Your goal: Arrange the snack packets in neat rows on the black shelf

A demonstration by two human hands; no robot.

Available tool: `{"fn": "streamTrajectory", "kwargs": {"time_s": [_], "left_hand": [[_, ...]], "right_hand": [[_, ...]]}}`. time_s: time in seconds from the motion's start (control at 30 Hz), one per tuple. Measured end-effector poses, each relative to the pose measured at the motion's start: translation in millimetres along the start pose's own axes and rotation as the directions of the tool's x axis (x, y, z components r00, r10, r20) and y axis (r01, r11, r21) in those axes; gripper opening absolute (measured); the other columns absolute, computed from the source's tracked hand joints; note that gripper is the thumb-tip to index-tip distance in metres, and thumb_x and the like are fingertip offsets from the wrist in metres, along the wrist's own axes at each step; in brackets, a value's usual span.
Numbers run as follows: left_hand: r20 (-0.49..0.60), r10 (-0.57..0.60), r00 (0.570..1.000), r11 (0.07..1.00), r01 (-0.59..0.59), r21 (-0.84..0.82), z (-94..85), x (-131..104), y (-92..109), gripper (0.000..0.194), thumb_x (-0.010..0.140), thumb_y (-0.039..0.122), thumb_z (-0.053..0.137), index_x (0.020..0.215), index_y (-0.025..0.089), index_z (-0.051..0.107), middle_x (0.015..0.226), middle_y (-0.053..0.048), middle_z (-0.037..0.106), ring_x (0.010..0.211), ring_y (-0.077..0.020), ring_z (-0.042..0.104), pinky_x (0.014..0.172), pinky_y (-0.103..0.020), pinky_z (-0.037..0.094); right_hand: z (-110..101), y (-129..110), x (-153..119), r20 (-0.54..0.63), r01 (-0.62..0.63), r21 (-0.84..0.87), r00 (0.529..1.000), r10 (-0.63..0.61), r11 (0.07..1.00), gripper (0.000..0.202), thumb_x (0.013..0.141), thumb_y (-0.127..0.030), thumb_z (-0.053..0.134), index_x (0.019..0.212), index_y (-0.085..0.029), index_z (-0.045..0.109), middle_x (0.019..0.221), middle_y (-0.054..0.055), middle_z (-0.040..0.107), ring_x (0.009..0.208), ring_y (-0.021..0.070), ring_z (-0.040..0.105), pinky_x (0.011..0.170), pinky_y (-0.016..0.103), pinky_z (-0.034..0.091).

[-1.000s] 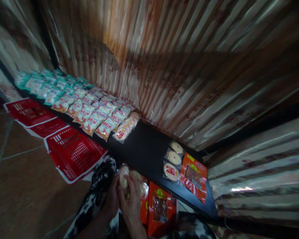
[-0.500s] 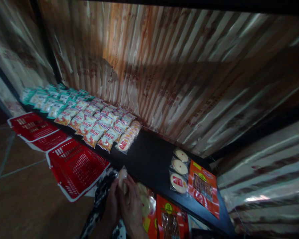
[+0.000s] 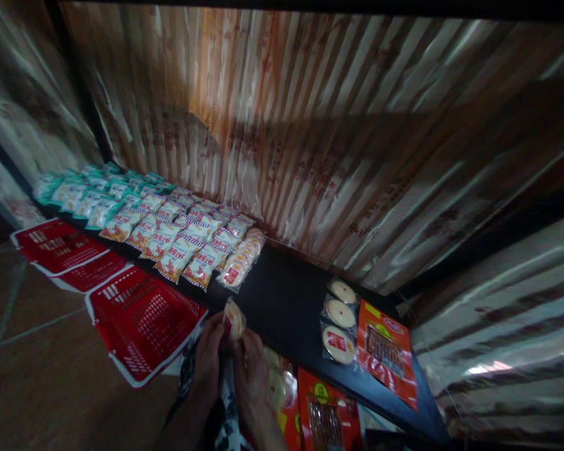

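Just off the front edge of the black shelf (image 3: 282, 300), a small clear-wrapped pale pastry (image 3: 235, 318) is held between both hands. My left hand (image 3: 210, 341) grips its left side with curled fingers, and my right hand (image 3: 251, 363) closes on it from the right. Its lower part is hidden by the fingers. On the shelf beyond lies a row of similar wrapped pastries (image 3: 242, 258). Farther right are more round wrapped pastries (image 3: 339, 313) beside an orange snack packet (image 3: 388, 351).
Striped white-and-blue snack bags (image 3: 169, 247) and teal snack bags (image 3: 98, 194) cover the shelf's left part. Red baskets (image 3: 145, 319) stand on the floor at left. Below the shelf front are more orange packets (image 3: 326, 413). Wrinkled plastic sheeting (image 3: 310, 138) hangs behind the shelf.
The pastry has turned in my hands, and more of its face and a red patch show. Both hands have shifted slightly. The things on the shelf stay where they were.
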State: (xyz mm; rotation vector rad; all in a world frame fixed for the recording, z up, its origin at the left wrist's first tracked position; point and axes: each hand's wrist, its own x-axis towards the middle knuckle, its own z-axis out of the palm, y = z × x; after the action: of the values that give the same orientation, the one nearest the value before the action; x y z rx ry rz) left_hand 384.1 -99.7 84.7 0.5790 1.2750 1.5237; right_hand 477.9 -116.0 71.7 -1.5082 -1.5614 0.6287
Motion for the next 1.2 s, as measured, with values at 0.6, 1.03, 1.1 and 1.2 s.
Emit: {"fn": "streamTrajectory", "kwargs": {"time_s": [0.6, 1.03, 1.1, 1.2], "left_hand": [[0.032, 0.353, 0.935, 0.851, -0.334, 0.405, -8.1, 50, -30, 0.03, 0.077, 0.023, 0.048, 0.104, 0.02, 0.06, 0.12, -0.008, 0.058, 0.113, -0.0217, 0.052, 0.1, -0.042, 0.04], [0.116, 0.473, 0.874, 0.671, -0.442, 0.595, 0.6, 79, -28, 0.034, 0.078, 0.019, 0.046, 0.109, 0.018, 0.058, 0.121, -0.01, 0.055, 0.116, -0.0233, 0.048, 0.101, -0.046, 0.039], [0.122, 0.491, 0.863, 0.646, -0.455, 0.614, 2.0, 81, -27, 0.034, 0.078, 0.018, 0.045, 0.11, 0.017, 0.057, 0.122, -0.011, 0.055, 0.116, -0.0233, 0.049, 0.101, -0.046, 0.038], [0.136, 0.528, 0.838, 0.611, -0.486, 0.625, 4.8, 86, -24, 0.033, 0.079, 0.018, 0.044, 0.11, 0.016, 0.056, 0.122, -0.012, 0.055, 0.115, -0.0232, 0.049, 0.1, -0.045, 0.039]], "right_hand": [[20, 12, 55, 0.061, -0.127, 0.118, 0.991, 0.121, 0.985, 0.023, 0.079, -0.029, 0.046, 0.09, -0.017, 0.063, 0.078, 0.004, 0.068, 0.067, 0.0158, 0.061, 0.064, 0.024, 0.045], [38, 20, 83, -0.019, -0.024, -0.068, 1.0, 0.023, 0.997, 0.02, 0.081, -0.025, 0.043, 0.072, -0.018, 0.059, 0.066, 0.002, 0.06, 0.058, 0.0137, 0.051, 0.057, 0.022, 0.039], [40, 20, 87, -0.022, -0.024, -0.073, 1.0, 0.022, 0.997, 0.021, 0.082, -0.026, 0.041, 0.073, -0.018, 0.059, 0.067, 0.003, 0.06, 0.059, 0.014, 0.052, 0.058, 0.023, 0.039], [42, 20, 93, -0.034, -0.03, -0.064, 0.999, 0.028, 0.998, 0.023, 0.083, -0.027, 0.04, 0.074, -0.018, 0.059, 0.069, 0.003, 0.061, 0.06, 0.0141, 0.052, 0.059, 0.023, 0.039]]}}
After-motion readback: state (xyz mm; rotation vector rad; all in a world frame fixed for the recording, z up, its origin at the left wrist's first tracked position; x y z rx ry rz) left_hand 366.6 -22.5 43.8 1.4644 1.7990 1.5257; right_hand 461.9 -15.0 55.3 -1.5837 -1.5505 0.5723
